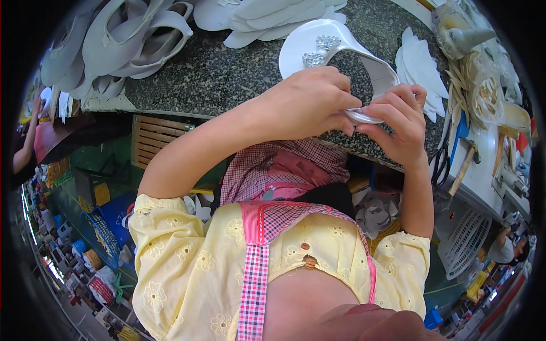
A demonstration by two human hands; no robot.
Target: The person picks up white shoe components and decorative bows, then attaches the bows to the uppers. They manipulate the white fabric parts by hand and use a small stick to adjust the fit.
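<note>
A white shoe upper (296, 48) with two sparkling silver ornaments (327, 43) on its front lies at the near edge of a speckled stone worktop. Its band curves round toward me, and both hands grip the near end. The fingers of my left hand (318, 96) are bent and pinch the folded white edge from the left. From the right, my right hand (398, 113) holds the same edge between thumb and fingers. What lies between the fingertips is partly hidden.
White uppers (119, 42) pile up at the far left of the speckled worktop (187, 85). Flat white pieces (273, 17) lie at the back, more (418, 68) to the right. Dark-handled scissors (441, 162) and a hammer (463, 167) rest at the right edge. Two other people are in the distance.
</note>
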